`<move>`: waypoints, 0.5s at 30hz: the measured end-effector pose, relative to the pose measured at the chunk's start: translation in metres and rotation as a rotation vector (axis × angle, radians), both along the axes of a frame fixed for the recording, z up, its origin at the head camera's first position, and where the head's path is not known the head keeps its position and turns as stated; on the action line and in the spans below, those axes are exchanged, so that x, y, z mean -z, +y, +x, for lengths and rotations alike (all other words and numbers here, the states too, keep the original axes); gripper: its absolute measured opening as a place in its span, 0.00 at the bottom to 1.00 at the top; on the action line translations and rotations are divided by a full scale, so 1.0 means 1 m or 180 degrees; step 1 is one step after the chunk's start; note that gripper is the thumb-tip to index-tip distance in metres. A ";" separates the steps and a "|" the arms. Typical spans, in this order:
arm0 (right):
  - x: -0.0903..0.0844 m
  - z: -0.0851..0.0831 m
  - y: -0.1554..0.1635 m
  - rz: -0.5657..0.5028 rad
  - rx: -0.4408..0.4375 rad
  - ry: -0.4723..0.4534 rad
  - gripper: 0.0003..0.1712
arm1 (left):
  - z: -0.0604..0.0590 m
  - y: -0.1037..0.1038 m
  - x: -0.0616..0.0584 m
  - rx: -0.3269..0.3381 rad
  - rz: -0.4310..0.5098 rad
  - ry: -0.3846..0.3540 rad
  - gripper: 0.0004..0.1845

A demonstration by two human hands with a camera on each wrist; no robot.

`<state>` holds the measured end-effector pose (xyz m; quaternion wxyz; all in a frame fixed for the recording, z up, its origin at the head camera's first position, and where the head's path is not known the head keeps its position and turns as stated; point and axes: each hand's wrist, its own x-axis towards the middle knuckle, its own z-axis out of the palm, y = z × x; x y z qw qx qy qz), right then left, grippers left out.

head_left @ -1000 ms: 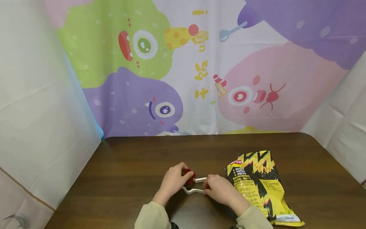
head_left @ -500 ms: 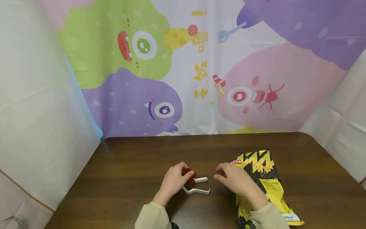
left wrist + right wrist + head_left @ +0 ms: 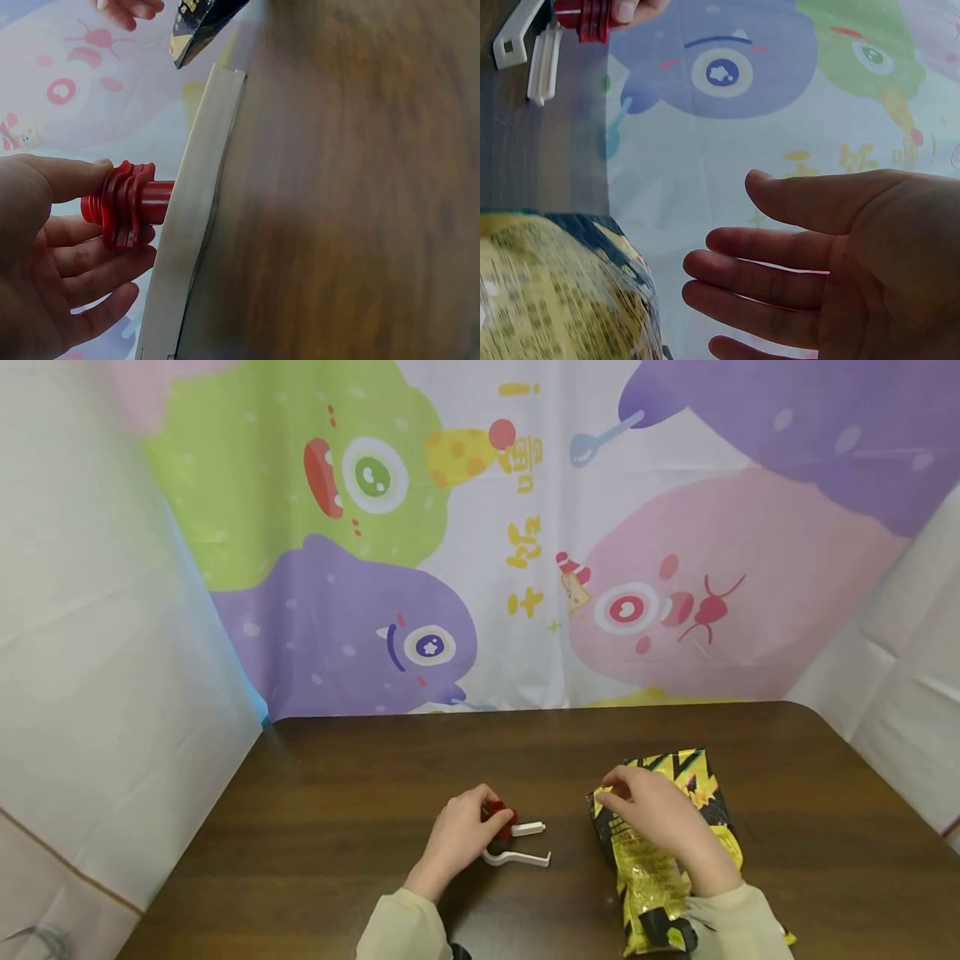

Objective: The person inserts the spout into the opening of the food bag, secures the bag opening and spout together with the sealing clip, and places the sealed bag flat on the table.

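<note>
My left hand (image 3: 459, 833) pinches the red ridged cap (image 3: 129, 206) of a white bag-sealing clip (image 3: 193, 214) between thumb and fingers. The clip's two white arms are spread apart and point right in the head view, one ending in a small hook. Over the yellow and black snack bag (image 3: 645, 872) is my right hand (image 3: 663, 806), fingers loosely bent with nothing between them. In the right wrist view its thumb and fingers stand apart, beside the bag's top end (image 3: 611, 232).
The dark wooden table (image 3: 337, 793) runs back to a cartoon-printed curtain (image 3: 517, 677). Pale cloth walls (image 3: 112, 610) rise on both sides.
My right hand has let go of the clip's arms and moved right, over the snack bag. My left hand keeps its hold on the red cap, almost in place.
</note>
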<state>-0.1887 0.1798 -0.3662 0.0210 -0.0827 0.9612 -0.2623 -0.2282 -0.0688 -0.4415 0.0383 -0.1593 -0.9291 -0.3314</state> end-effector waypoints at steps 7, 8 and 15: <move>-0.004 0.002 0.010 0.0081 0.0228 0.0273 0.17 | 0.001 0.008 -0.005 0.0033 0.0060 0.0020 0.09; -0.003 0.003 0.012 0.0099 0.0270 0.0286 0.17 | 0.001 0.009 -0.006 0.0057 0.0072 0.0026 0.09; 0.000 0.006 0.026 0.0283 0.0381 0.0250 0.25 | 0.002 0.017 -0.013 0.0118 0.0106 0.0075 0.08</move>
